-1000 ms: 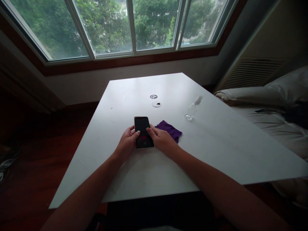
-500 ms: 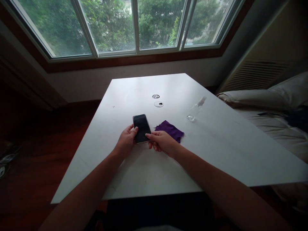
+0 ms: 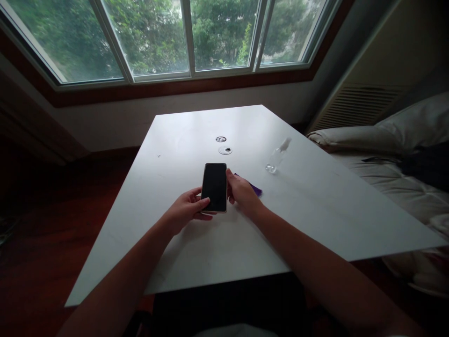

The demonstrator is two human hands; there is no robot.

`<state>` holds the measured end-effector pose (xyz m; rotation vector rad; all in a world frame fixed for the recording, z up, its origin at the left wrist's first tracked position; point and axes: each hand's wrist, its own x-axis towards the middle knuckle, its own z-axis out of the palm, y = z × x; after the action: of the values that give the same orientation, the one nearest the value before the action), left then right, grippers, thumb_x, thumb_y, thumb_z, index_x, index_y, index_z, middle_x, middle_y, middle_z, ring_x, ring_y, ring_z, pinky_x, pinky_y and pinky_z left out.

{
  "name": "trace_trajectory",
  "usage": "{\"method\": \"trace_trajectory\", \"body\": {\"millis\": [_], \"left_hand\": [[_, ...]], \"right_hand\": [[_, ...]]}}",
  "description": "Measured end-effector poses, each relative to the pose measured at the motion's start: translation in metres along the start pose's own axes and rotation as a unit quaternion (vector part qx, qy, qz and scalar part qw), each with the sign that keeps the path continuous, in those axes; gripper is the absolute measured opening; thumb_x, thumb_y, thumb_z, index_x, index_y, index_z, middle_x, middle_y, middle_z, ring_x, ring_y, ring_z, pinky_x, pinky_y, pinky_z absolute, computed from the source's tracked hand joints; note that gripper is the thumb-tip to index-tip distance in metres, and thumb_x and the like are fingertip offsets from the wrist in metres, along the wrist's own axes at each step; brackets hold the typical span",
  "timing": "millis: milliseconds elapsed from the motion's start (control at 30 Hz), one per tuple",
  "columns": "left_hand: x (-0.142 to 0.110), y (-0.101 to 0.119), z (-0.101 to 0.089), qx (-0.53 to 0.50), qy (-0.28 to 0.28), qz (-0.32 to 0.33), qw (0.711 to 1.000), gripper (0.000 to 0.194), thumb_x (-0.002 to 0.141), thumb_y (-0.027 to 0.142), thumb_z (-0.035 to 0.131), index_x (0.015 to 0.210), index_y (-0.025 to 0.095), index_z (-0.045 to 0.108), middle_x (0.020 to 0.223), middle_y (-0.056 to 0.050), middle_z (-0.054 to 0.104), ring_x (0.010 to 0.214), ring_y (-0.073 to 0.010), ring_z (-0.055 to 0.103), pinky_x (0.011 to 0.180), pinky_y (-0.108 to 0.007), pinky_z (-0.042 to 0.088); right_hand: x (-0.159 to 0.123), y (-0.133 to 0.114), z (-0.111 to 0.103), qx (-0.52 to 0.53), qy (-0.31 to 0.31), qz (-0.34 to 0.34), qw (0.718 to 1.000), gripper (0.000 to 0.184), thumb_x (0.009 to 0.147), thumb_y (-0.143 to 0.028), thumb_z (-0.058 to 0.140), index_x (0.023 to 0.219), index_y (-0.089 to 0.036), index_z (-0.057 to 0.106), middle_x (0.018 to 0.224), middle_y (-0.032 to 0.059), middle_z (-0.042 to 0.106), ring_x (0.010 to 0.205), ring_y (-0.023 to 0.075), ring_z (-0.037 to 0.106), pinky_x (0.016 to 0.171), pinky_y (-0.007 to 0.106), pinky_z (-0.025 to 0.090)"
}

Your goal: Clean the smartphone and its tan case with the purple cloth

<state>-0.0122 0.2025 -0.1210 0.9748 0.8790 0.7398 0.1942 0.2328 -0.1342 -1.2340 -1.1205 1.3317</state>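
Between my two hands is a smartphone (image 3: 214,186), its dark screen facing up toward me above the table. My left hand (image 3: 187,208) grips its lower left corner, the thumb over the front and the fingers beneath. On the other side, my right hand (image 3: 242,191) holds the right edge, with its thumb along the upper part of that edge. A purple cloth (image 3: 256,190) lies on the table behind my right hand, which hides most of it.
The white table (image 3: 189,262) carries a clear spray bottle (image 3: 278,157) lying on its side at the right. Two round cable-hole covers (image 3: 225,150) sit near the middle. Beyond the far edge is a window (image 3: 157,37); a pale sofa (image 3: 403,168) stands at the right.
The phone has turned a little and stands more upright. My right hand has moved up from its lower right corner to the side, covering more of the cloth; my left hand has slid to the lower corner.
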Motion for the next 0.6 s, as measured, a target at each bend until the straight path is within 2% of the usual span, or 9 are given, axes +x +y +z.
{"method": "trace_trajectory", "body": {"millis": [100, 200, 267, 367, 467, 533, 600], "left_hand": [[-0.004, 0.003, 0.004, 0.047, -0.049, -0.015, 0.998, 0.066, 0.082, 0.037, 0.085, 0.14, 0.018, 0.058, 0.11, -0.017, 0.076, 0.092, -0.0307, 0.078, 0.072, -0.038, 0.065], [-0.004, 0.003, 0.008, 0.075, -0.026, -0.002, 0.997, 0.05, 0.087, 0.052, 0.077, 0.118, 0.014, 0.068, 0.089, -0.013, 0.075, 0.076, -0.0245, 0.076, 0.064, -0.034, 0.064], [-0.001, 0.001, 0.01, 0.078, 0.025, 0.017, 0.997, 0.052, 0.087, 0.062, 0.071, 0.108, 0.014, 0.067, 0.076, -0.007, 0.07, 0.062, -0.0205, 0.071, 0.054, -0.03, 0.06], [0.003, -0.002, 0.008, 0.091, 0.109, 0.075, 0.987, 0.051, 0.086, 0.063, 0.07, 0.107, 0.017, 0.066, 0.067, 0.0, 0.063, 0.051, -0.0152, 0.061, 0.043, -0.023, 0.049], [0.009, -0.005, 0.0, 0.121, 0.173, 0.124, 0.97, 0.048, 0.087, 0.061, 0.07, 0.104, 0.016, 0.068, 0.066, 0.0, 0.061, 0.05, -0.0121, 0.054, 0.041, -0.02, 0.041], [0.012, -0.006, -0.007, 0.103, 0.207, 0.137, 0.963, 0.05, 0.087, 0.063, 0.069, 0.104, 0.015, 0.069, 0.067, 0.0, 0.062, 0.051, -0.0127, 0.055, 0.043, -0.021, 0.042], [0.016, -0.008, -0.013, 0.067, 0.217, 0.144, 0.963, 0.055, 0.087, 0.067, 0.067, 0.107, 0.016, 0.069, 0.073, -0.003, 0.067, 0.056, -0.0151, 0.061, 0.049, -0.024, 0.048]], "right_hand": [[0.004, -0.004, -0.006, 0.067, 0.047, 0.004, 0.997, 0.055, 0.085, -0.074, 0.064, 0.07, -0.023, 0.051, 0.05, -0.0044, 0.046, 0.04, 0.0101, 0.038, 0.037, 0.025, 0.027], [-0.002, -0.007, -0.005, 0.057, 0.038, -0.011, 0.998, 0.049, 0.085, -0.067, 0.068, 0.072, -0.021, 0.057, 0.052, -0.0043, 0.047, 0.044, 0.0103, 0.039, 0.04, 0.025, 0.03], [-0.007, -0.005, 0.0, 0.03, 0.003, -0.031, 0.999, 0.047, 0.087, -0.065, 0.067, 0.074, -0.02, 0.062, 0.054, -0.0036, 0.05, 0.045, 0.0098, 0.041, 0.041, 0.025, 0.031], [-0.013, 0.002, 0.009, -0.017, -0.069, -0.046, 0.996, 0.047, 0.092, -0.064, 0.061, 0.077, -0.02, 0.063, 0.054, -0.0044, 0.05, 0.042, 0.0085, 0.041, 0.039, 0.023, 0.03], [-0.017, 0.007, 0.014, -0.043, -0.141, -0.016, 0.989, 0.042, 0.093, -0.062, 0.061, 0.096, -0.021, 0.063, 0.058, -0.0054, 0.055, 0.039, 0.0089, 0.045, 0.035, 0.021, 0.033], [-0.019, 0.01, 0.015, -0.045, -0.203, 0.018, 0.978, 0.045, 0.088, -0.055, 0.07, 0.115, -0.02, 0.06, 0.065, -0.0048, 0.063, 0.04, 0.0096, 0.05, 0.035, 0.02, 0.038], [-0.021, 0.011, 0.014, -0.058, -0.254, 0.038, 0.965, 0.057, 0.084, -0.047, 0.078, 0.128, -0.02, 0.054, 0.07, -0.0032, 0.068, 0.042, 0.0098, 0.053, 0.035, 0.02, 0.041]]}}
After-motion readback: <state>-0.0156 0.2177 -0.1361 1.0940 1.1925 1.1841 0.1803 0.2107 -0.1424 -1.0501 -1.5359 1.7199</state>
